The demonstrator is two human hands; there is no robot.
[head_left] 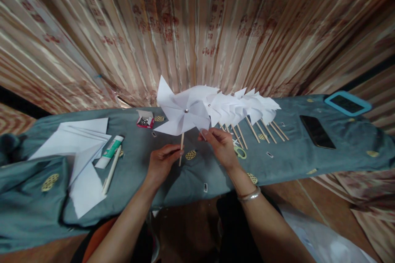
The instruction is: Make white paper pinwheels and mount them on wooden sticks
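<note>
A white paper pinwheel [184, 109] with a silver pin at its centre stands upright on a thin wooden stick, above the cloth-covered table. My left hand [164, 162] is closed around that stick, just below the paper blades. The thumb and fingers of my right hand [218, 143] pinch the lower right blade tip of the same pinwheel. Behind and to the right lies a row of finished-looking pinwheels [234, 109], overlapping, their sticks pointing toward me. Green-handled scissors [240, 152] lie beside my right hand, partly hidden by it.
Left of my hands are paper sheets [84, 148], a glue stick [110, 152], a white pen [111, 171] and a small red box of pins [145, 119]. At the right lie a dark phone [317, 131] and a blue-framed tablet [348, 103]. A patterned curtain [191, 28] hangs behind the table.
</note>
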